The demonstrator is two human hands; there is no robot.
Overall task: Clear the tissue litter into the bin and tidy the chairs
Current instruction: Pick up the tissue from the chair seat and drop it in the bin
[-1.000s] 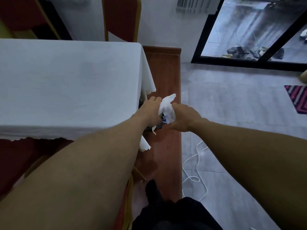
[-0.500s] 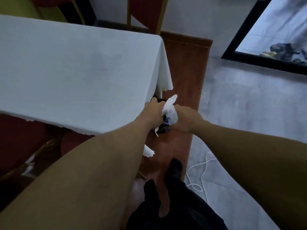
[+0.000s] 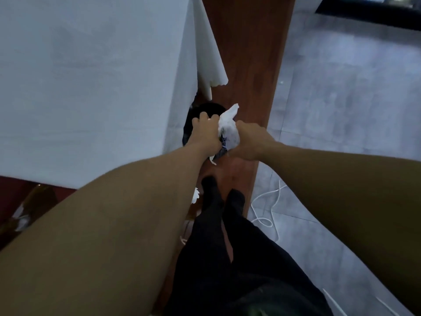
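- Nearest, two dark-trousered legs [image 3: 218,236] stand on the brown wooden strip [image 3: 250,53] of floor, feet pointed at the bin, which puts the person close enough to drop litter straight down.
- Beside them on the grey floor lies one looping white cable [image 3: 264,215], well apart from the hands.
- One small white tissue scrap [image 3: 195,195] shows by the left forearm; whether it lies on the floor or on a chair I cannot tell.
- Next, the left hand [image 3: 206,131] and right hand [image 3: 249,140] are both closed around one bundle of tissue litter [image 3: 230,128], pressed from either side, probably to keep loose pieces from falling.
- A dark patterned bit peeks under the wad; what it is I cannot tell.
- Just past the hands, partly under the tablecloth [image 3: 91,87], sits one black bin [image 3: 205,110]; the bundle hangs over its near rim, not yet released.
- Farthest, one dark-framed doorway [image 3: 364,10].
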